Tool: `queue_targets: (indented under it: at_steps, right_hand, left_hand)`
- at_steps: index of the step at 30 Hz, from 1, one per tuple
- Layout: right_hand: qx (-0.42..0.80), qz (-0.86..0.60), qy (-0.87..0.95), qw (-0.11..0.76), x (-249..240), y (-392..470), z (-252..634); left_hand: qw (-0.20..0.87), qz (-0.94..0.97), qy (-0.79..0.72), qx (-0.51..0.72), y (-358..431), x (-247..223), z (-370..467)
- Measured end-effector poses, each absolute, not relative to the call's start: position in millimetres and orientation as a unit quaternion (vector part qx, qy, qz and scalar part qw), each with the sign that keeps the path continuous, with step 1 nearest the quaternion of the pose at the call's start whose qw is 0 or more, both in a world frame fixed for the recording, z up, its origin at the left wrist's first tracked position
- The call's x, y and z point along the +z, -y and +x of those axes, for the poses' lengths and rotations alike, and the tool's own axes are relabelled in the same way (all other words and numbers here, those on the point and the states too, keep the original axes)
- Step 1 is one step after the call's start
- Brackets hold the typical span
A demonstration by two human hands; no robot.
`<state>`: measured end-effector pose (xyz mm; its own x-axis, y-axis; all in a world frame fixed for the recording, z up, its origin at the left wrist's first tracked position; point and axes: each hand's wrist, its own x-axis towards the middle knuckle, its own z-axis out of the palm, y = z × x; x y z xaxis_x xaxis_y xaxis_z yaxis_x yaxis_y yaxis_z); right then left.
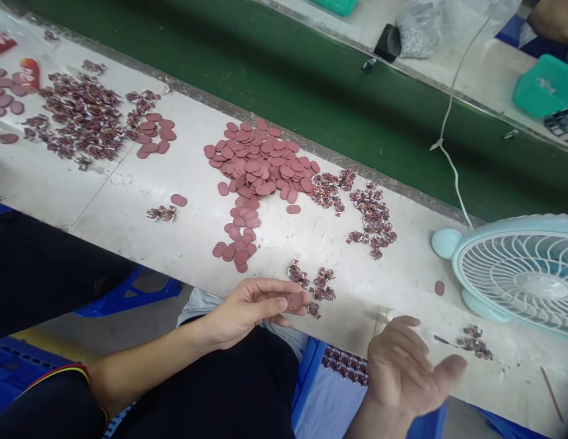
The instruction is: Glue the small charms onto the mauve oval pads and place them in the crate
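My left hand (254,308) is closed on a flat reddish-brown oval disc (294,301), gripped between thumb and fingers above the table's front edge. Just beyond the fingertips lie several small brown figurines (323,285), their fine details too small to make out. My right hand (400,366) is turned palm up near the table's front edge, its fingers loosely spread and thumb out, with nothing seen in it. A big heap of like oval discs (260,161) is spread along the middle of the table, a trail of them running toward me.
More figurines (373,216) sit right of the heap, and a larger pile (82,116) lies far left. A pale blue fan (521,274) stands at the right. Near it are a thin dark tool (445,340) and a stick (552,393). A green belt (284,79) runs behind the table.
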<state>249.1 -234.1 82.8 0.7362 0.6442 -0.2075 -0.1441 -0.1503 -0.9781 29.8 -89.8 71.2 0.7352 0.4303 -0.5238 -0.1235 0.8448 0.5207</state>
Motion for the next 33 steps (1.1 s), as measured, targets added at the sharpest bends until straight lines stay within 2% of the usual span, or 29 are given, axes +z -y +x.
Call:
queue_targets:
  at_steps: [4,9,22,25,29,31,33]
  right_hand:
    - [0.222,-0.759,0.248,0.56,58,239,243]
    - [0.158,-0.764,0.549,0.299,32,218,247]
    - [0.209,-0.798,0.53,0.198,42,248,272]
    - [0.25,-0.832,0.441,0.227,60,250,263]
    - [0.339,-0.815,0.222,0.415,85,250,233]
    - [0.381,-0.748,0.207,0.503,93,248,217]
    - [0.415,-0.695,0.224,0.543,97,244,205]
  left_hand:
    - [0.901,0.233,-0.334,0.15,90,71,28]
    - [0.904,0.233,-0.322,0.157,92,71,29]
    - [0.905,0.226,-0.324,0.156,92,66,29]
    - [0.907,0.237,-0.311,0.157,94,64,31]
    - [0.921,0.229,-0.281,0.143,103,60,32]
    - [0.93,0.222,-0.259,0.139,107,59,33]
    - [0.935,0.223,-0.236,0.141,108,59,34]
